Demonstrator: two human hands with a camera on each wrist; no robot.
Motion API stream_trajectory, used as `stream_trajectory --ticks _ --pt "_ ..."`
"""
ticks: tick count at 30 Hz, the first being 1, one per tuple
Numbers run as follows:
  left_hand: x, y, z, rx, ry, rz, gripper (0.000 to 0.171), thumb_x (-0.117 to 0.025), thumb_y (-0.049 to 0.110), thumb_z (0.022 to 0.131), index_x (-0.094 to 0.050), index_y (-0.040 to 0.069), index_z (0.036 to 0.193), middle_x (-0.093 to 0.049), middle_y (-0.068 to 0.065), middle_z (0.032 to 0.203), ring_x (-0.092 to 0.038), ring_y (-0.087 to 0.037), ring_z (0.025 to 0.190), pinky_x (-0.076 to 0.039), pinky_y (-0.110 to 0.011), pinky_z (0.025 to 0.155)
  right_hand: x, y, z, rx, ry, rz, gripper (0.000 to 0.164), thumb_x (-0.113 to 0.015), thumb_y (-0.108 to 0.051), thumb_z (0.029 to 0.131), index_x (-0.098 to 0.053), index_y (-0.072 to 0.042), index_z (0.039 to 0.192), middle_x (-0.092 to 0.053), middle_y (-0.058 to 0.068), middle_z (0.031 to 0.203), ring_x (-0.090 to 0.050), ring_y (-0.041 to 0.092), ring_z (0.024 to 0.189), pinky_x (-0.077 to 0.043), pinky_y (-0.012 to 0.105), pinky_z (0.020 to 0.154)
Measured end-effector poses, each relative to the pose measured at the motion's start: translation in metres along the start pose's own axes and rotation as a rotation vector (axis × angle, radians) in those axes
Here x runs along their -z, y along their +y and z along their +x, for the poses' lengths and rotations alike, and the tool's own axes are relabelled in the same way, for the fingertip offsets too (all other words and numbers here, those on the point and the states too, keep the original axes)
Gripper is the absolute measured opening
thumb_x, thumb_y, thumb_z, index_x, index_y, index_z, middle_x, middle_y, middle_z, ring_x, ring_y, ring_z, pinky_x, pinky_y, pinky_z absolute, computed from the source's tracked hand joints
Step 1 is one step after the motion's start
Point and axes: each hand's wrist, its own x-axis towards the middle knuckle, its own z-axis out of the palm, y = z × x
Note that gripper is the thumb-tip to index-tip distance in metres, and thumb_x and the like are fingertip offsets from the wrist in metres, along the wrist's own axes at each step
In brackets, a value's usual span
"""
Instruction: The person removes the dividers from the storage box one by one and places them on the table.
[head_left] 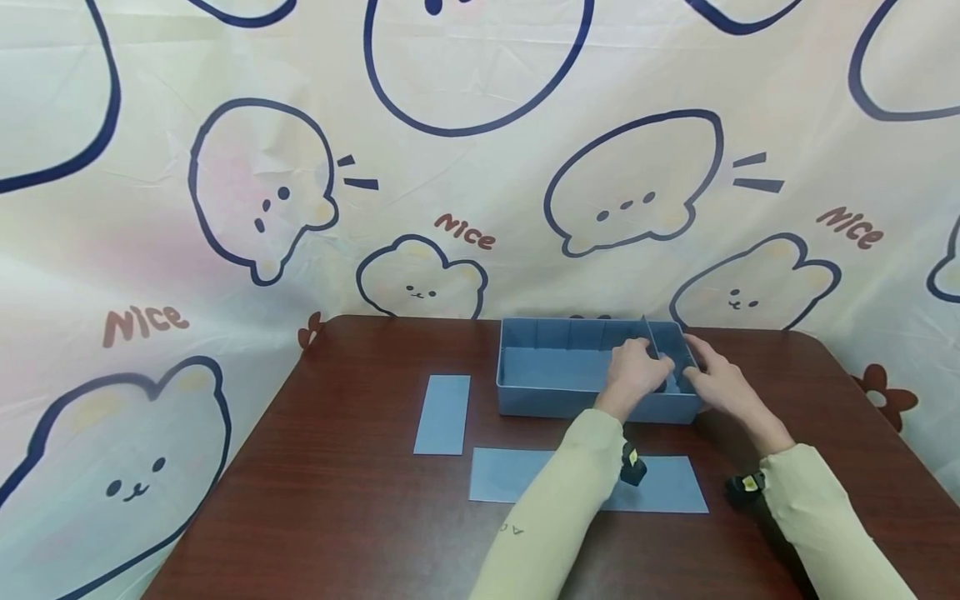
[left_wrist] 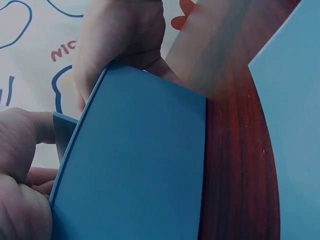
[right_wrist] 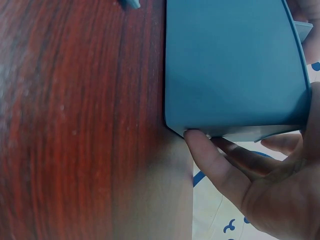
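A blue open-topped box (head_left: 555, 403) stands near the back of the table. Across its right part runs an upright divider (head_left: 649, 335), whose top corner pokes above the rim. My left hand (head_left: 633, 371) reaches into the box and pinches this divider; in the left wrist view the divider (left_wrist: 63, 134) shows between the fingers, behind the box's front wall (left_wrist: 135, 155). My right hand (head_left: 720, 379) grips the box's right end, with fingers spread along the outside of the end wall in the right wrist view. The lower part of the divider is hidden.
A small blue panel (head_left: 442, 415) lies flat left of the box. In front of the box lies a long blue panel (head_left: 663, 485), partly under my left forearm in the head view. A patterned cloth (head_left: 517, 192) hangs behind the brown table (head_left: 337, 467).
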Motion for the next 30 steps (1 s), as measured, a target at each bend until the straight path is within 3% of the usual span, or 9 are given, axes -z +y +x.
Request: stream_trajectory --ticks 5,12,30 --pt "0.000 0.001 0.000 -0.006 0.011 -0.029 0.051 -0.068 0.038 0.089 -0.058 0.023 0.137 -0.065 0.002 0.131 -0.068 -0.017 0.105 -0.056 -0.036 0.088 0.001 0.001 0.001 0.003 0.004 -0.002 0.064 -0.034 -0.020 0.102 -0.006 -0.011 0.158 -0.021 0.037 0.153 -0.054 0.057 0.112 -0.059 0.044 0.065" --pt "-0.002 0.000 0.001 -0.026 0.041 0.000 0.049 -0.066 0.039 0.090 -0.059 0.023 0.136 -0.065 0.003 0.132 -0.066 -0.017 0.112 -0.056 -0.035 0.088 0.000 0.001 0.001 -0.006 -0.002 0.004 0.064 -0.035 -0.019 0.102 -0.006 -0.011 0.159 -0.019 0.037 0.154 -0.055 0.056 0.112 -0.059 0.044 0.066" --pt "0.002 0.010 0.000 -0.027 0.045 0.027 0.046 -0.064 0.036 0.092 -0.060 0.020 0.135 -0.069 -0.001 0.120 -0.068 -0.013 0.086 -0.057 -0.029 0.076 -0.002 0.002 0.001 -0.008 0.001 0.008 0.064 -0.035 -0.020 0.102 -0.005 -0.012 0.159 -0.017 0.036 0.155 -0.049 0.059 0.118 -0.059 0.046 0.067"
